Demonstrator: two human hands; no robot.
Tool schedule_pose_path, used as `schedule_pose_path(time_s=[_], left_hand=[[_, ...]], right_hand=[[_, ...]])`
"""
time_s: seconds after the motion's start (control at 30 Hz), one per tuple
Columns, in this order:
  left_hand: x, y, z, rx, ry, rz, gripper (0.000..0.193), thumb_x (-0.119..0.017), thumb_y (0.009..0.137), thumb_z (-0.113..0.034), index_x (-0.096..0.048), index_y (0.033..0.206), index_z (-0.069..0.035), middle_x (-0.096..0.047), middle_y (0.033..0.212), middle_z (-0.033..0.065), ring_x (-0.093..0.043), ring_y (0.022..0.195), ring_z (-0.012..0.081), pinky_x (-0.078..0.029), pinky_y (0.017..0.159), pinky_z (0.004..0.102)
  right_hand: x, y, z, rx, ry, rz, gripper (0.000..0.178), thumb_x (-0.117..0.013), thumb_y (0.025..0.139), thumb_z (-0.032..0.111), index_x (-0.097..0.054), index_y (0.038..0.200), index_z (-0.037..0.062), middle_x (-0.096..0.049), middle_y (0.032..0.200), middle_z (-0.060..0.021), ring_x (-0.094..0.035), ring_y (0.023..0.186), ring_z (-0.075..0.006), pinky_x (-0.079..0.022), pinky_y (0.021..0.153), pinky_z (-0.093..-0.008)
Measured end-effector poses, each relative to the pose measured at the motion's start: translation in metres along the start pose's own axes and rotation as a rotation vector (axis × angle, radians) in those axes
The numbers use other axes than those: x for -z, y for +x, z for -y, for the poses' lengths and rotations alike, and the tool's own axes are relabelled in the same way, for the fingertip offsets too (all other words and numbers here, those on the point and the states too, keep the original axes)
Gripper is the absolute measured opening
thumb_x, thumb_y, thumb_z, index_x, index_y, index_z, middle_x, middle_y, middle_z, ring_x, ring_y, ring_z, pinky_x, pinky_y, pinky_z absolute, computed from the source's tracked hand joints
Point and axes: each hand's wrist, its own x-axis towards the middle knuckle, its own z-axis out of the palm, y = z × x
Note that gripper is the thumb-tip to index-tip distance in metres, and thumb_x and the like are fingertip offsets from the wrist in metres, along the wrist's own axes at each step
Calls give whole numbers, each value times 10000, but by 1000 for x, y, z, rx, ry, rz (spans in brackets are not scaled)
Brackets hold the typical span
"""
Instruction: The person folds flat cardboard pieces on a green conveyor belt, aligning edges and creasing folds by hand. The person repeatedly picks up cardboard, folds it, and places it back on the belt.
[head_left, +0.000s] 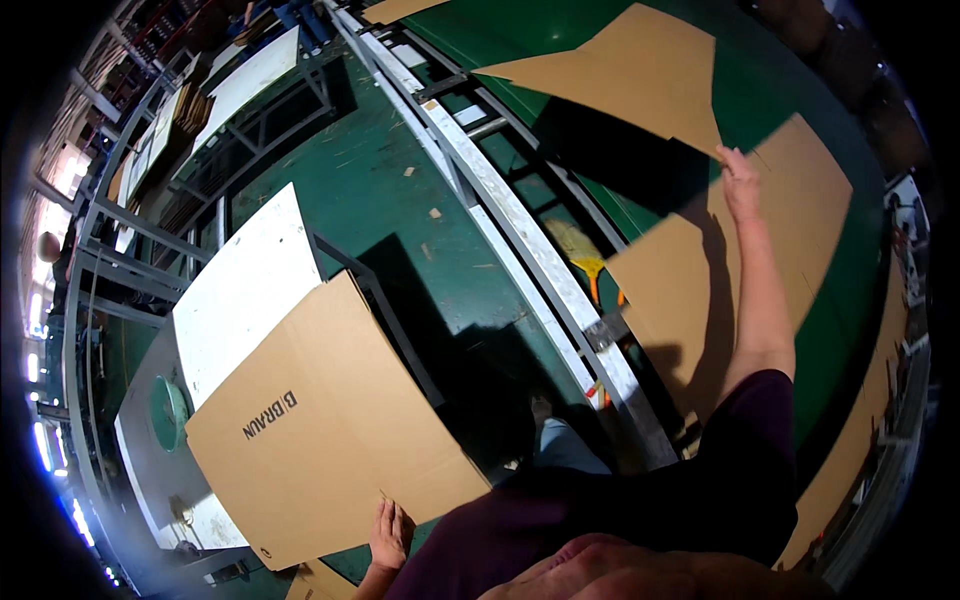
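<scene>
Pinching nearly closed, the fingers [727, 155] of the right hand [742, 190] are gripping one corner of a flat brown cardboard sheet [640, 75], which is tilting above a green conveyor belt [765, 75]. The left hand [390, 540] is touching the near edge of a printed brown cardboard panel [330, 420] lying over a white table [250, 290]; its thumb is hiding, so I cannot tell whether it is clasping. Both boards are looking light, stiff yet bendable, favouring holds at edges.

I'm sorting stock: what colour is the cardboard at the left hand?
Light brown cardboard, head view.
</scene>
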Motion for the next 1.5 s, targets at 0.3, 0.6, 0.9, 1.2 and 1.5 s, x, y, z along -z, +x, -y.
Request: schedule_pose_path(time_s=[0.3, 0.6, 0.9, 1.2, 1.5], left_hand=[[-33, -8, 6, 45, -168, -238, 569, -688, 795, -210, -482, 1274, 18, -453, 1366, 188, -400, 1310, 355, -371, 1078, 397], [-23, -15, 1, 109, -177, -255, 588, -703, 786, -218, -490, 1293, -13, -455, 1386, 149, -398, 1319, 315, -359, 1090, 364], [-18, 1, -8, 149, -266, -276, 557, -690, 758, -130, -500, 1264, 7, -479, 1355, 164, -423, 1296, 340, -394, 1066, 404], [-33, -14, -11, 223, -193, -270, 525, -636, 767, -48, -497, 1271, 5, -502, 1326, 175, -471, 1251, 350, -419, 1044, 406], [-14, -13, -16, 224, -269, -307, 577, -667, 760, -83, -476, 1298, -4, -446, 1383, 159, -422, 1293, 324, -387, 1070, 373]], right_hand=[[335, -58, 217, -133, -26, -669, 155, -568, 947, 178, -653, 1003, 62, -643, 953, -50, -593, 854, -166, -466, 810, -274], [353, -43, 173, -261, 67, -737, 334, -727, 827, 316, -614, 929, 18, -609, 784, -38, -553, 733, -132, -465, 687, -288], [-40, -364, 80, -1137, 446, 95, 567, -871, 570, 353, -656, 972, 17, -697, 966, -158, -674, 890, -302, -520, 784, -420], [-29, -231, 143, -1311, 1681, 497, 435, -610, 823, 117, -523, 1212, -56, -609, 1166, -177, -605, 1068, -296, -492, 924, -422], [81, -200, 441, -711, 1688, 291, 319, -672, 757, 42, -580, 1053, -36, -631, 997, -113, -603, 924, -233, -482, 829, -348]])
